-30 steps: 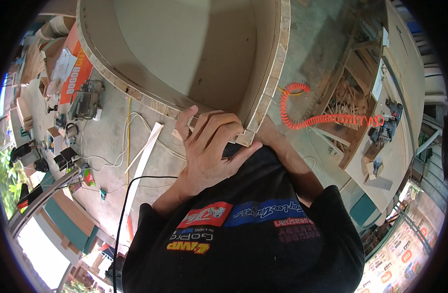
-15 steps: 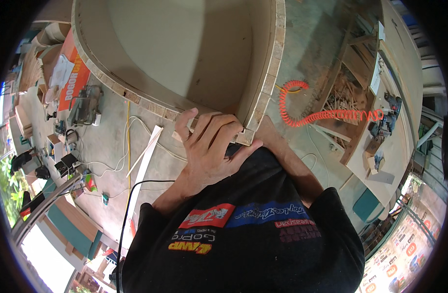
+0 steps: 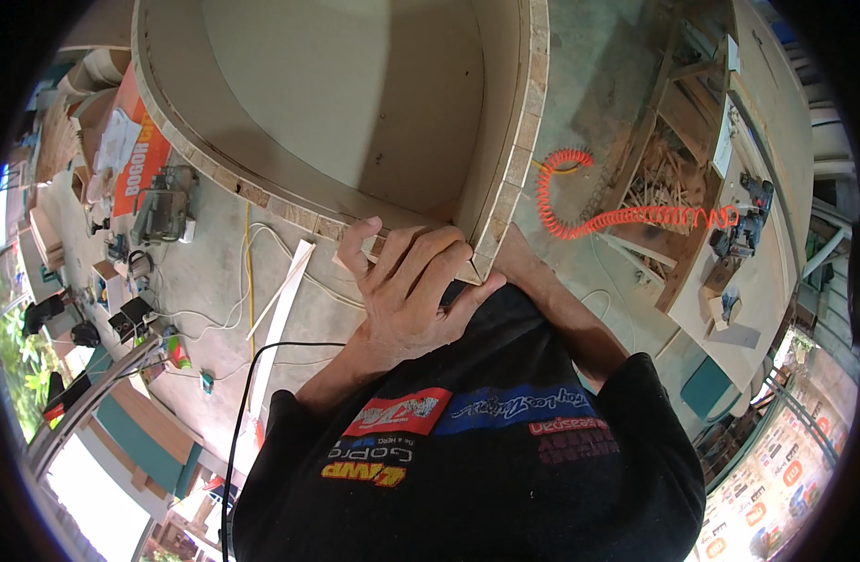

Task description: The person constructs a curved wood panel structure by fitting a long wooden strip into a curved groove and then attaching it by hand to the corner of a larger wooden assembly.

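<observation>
R hand hidden behind the corner of the curved tile-rimmed shell (image 3: 535,98), upper ctr of frame & cut off at top edge; only R forearm (image 3: 566,304) shows, so can't tell re its fingers. L hand (image 3: 407,290) at same corner: little finger stuck out apart, others bent nr together at rim, thumb spread to corner's other side; can't tell how tight. Concrete floor (image 3: 594,94) w/ white strip (image 3: 282,328) ctr-left; coiled orange hose (image 3: 622,221) mid-right, running to workbench (image 3: 767,122).
</observation>
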### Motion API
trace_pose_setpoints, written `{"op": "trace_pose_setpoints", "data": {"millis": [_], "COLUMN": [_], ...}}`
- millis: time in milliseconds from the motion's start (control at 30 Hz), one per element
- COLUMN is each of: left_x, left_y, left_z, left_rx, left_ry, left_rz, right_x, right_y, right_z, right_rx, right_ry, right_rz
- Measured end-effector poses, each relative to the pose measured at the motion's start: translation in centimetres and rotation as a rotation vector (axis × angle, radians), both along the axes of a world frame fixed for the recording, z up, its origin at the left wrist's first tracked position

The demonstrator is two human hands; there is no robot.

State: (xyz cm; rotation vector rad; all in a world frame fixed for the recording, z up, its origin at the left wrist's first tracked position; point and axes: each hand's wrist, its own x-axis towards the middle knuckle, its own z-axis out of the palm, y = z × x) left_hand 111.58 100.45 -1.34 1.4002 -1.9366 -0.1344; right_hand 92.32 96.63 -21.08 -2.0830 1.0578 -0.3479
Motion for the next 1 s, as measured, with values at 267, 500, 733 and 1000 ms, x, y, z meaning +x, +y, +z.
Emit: {"op": "trace_pose_setpoints", "data": {"millis": [267, 500, 733, 1000], "left_x": [-0.1, -0.4, -0.4, -0.4], "left_y": [0.2, 0.2, 0.2, 0.3], "left_z": [-0.4, -0.9, -0.8, -0.8], "left_rx": [-0.020, -0.068, -0.083, -0.088], "left_ry": [0.010, 0.017, 0.035, 0.000], "left_rz": [0.009, 0.033, 0.031, 0.030], "right_x": [-0.3, -1.4, -1.5, -2.1], "right_y": [0.2, 1.3, 0.5, -1.6], "right_z": [3.1, 3.6, 5.3, 6.4], "right_rx": [0.044, -0.087, -0.176, -0.122], "right_ry": [-0.064, -0.104, -0.193, -0.215], "right_rz": [0.000, -0.087, -0.067, 0.055]}}
